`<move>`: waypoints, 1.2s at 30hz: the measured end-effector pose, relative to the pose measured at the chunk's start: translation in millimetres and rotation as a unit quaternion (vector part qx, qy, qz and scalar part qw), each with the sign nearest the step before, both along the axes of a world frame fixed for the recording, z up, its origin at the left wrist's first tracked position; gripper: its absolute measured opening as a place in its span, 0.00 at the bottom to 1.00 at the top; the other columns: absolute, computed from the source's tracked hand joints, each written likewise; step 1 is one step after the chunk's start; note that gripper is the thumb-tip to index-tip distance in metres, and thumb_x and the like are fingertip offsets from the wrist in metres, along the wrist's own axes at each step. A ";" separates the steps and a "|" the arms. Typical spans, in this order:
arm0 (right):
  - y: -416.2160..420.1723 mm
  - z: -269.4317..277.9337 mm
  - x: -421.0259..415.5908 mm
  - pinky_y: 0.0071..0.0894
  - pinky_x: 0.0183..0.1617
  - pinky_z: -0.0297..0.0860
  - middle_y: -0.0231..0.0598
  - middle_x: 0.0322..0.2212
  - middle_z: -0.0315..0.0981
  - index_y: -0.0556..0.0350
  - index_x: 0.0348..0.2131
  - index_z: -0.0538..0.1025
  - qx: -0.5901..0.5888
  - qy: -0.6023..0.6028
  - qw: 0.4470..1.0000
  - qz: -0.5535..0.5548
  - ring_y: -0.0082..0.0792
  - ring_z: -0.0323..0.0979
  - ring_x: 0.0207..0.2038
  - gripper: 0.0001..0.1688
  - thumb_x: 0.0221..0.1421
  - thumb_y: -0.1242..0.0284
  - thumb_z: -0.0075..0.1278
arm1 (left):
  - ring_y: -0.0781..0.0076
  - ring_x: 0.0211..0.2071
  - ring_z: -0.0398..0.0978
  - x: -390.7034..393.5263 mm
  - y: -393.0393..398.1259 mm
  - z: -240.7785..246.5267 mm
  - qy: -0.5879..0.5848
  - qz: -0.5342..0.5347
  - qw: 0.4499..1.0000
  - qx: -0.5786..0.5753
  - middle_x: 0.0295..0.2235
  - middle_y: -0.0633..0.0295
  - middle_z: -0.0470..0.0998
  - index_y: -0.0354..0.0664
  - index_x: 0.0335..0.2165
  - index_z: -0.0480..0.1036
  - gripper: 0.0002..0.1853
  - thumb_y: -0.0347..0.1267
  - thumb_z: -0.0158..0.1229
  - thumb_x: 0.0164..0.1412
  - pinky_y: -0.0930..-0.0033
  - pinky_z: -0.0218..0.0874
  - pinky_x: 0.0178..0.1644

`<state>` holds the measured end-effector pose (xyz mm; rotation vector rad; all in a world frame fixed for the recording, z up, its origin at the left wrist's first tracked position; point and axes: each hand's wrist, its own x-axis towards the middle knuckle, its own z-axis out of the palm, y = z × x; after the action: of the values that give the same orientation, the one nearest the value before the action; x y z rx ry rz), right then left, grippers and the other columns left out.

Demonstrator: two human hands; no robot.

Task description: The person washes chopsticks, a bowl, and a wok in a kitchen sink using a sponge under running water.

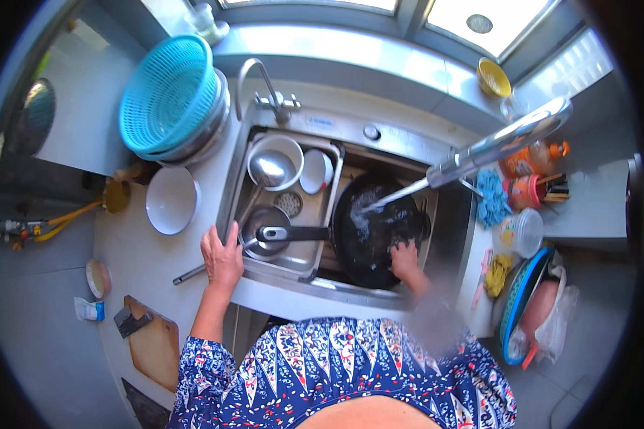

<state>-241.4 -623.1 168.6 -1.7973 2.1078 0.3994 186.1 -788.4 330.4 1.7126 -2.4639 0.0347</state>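
Note:
A black frying pan (pixel 370 214) lies in the right sink basin, its handle (pixel 300 234) reaching left over the left basin. Water from a chrome spout (pixel 494 145) runs into it. My right hand (pixel 405 258) is inside the pan at its lower right; its fingertips are blurred, so anything under them is hidden. At the sink's left front corner is my left hand (pixel 222 257), thumb and forefinger apart, over the metal handle (pixel 189 274) of a ladle (pixel 267 228). Whether it grips that handle is unclear. A steel basin insert (pixel 300 257) holds a white enamel bowl (pixel 255 147) and a second ladle (pixel 271 166).
Left of the sink stand a turquoise colander (pixel 163 96), a white bowl (pixel 172 201) and a cutting board (pixel 153 343). On the right are a blue cloth (pixel 492 198), a utensil cup (pixel 523 190), a plastic tub (pixel 523 233) and a yellow cloth (pixel 498 274). A faucet (pixel 279 104) rises behind.

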 end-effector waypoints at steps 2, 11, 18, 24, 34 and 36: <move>21.0 0.6 -6.8 0.52 0.52 0.58 0.44 0.41 0.69 0.52 0.35 0.78 0.090 -0.050 0.995 -0.012 0.56 0.60 0.47 0.15 0.47 0.71 0.46 | 0.38 0.56 0.52 -25.0 3.5 17.4 0.136 -0.060 0.988 0.046 0.57 0.35 0.50 0.51 0.58 0.57 0.42 0.28 0.63 0.43 0.49 0.45 0.59; -113.6 56.8 92.4 0.44 0.31 0.66 0.54 0.21 0.71 0.64 0.22 0.72 0.017 -0.527 0.840 -0.129 0.46 0.70 0.25 0.14 0.49 0.68 0.49 | 0.61 0.31 0.72 -81.3 -10.7 52.6 0.142 -0.129 0.973 0.126 0.30 0.59 0.69 0.44 0.42 0.74 0.26 0.35 0.69 0.40 0.63 0.66 0.31; -212.9 -31.1 -14.8 0.37 0.33 0.69 0.39 0.29 0.72 0.60 0.36 0.71 -0.351 -0.542 0.384 -0.660 0.33 0.70 0.32 0.10 0.52 0.73 0.49 | 0.58 0.36 0.69 -110.7 -1.8 64.3 0.047 -0.151 0.987 0.018 0.37 0.56 0.70 0.43 0.40 0.74 0.24 0.32 0.68 0.39 0.61 0.63 0.39; -148.2 45.8 106.4 0.38 0.32 0.62 0.38 0.19 0.70 0.60 0.22 0.69 -0.133 -0.622 0.712 -0.299 0.34 0.66 0.27 0.19 0.57 0.62 0.47 | 0.58 0.38 0.62 -101.9 5.3 43.1 0.002 -0.155 0.987 -0.041 0.38 0.58 0.69 0.49 0.40 0.75 0.26 0.34 0.68 0.36 0.59 0.58 0.40; -5.4 19.1 40.7 0.43 0.55 0.53 0.45 0.45 0.67 0.53 0.41 0.77 0.140 -0.299 0.944 -0.011 0.43 0.60 0.51 0.18 0.53 0.64 0.47 | 0.62 0.37 0.64 -110.2 3.8 45.4 -0.005 -0.150 0.988 -0.027 0.34 0.60 0.70 0.49 0.39 0.75 0.24 0.34 0.69 0.37 0.62 0.59 0.40; -22.7 10.1 83.5 0.42 0.57 0.52 0.45 0.47 0.64 0.55 0.42 0.76 0.025 -0.440 0.891 -0.107 0.46 0.59 0.52 0.19 0.53 0.65 0.48 | 0.62 0.37 0.65 -111.7 4.5 46.5 -0.006 -0.138 0.990 -0.025 0.34 0.60 0.70 0.49 0.38 0.76 0.23 0.33 0.69 0.37 0.62 0.61 0.40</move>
<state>-157.9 -645.7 178.7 -1.3069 1.5668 -0.3675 74.4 -783.9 376.9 1.3415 -2.6612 0.0756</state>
